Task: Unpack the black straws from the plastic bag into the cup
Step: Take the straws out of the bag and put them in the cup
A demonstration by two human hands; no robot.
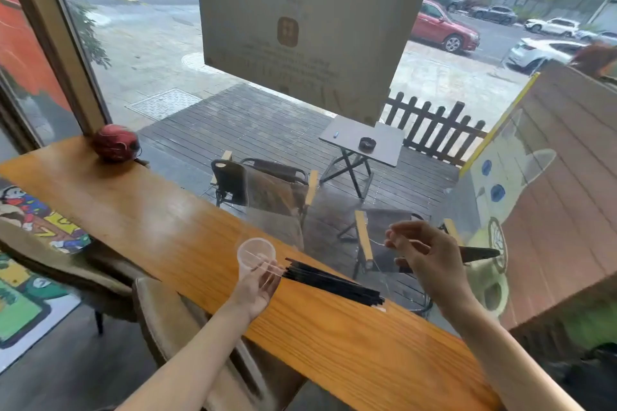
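Observation:
A clear plastic cup [256,252] is tilted with its mouth toward me, and my left hand [257,289] grips it from below just above the wooden counter [160,223]. A bundle of black straws [334,284] lies slanted on the counter, its near end at my left fingers beside the cup. My right hand [425,255] is raised over the counter's far edge. Its thumb and fingers pinch what looks like the thin clear plastic bag [377,264], which is barely visible and stretches down toward the far end of the straws.
The counter runs along a large window [300,143]. A red helmet [115,143] sits at its far left end. Padded chairs [160,314] stand below the near edge on my left.

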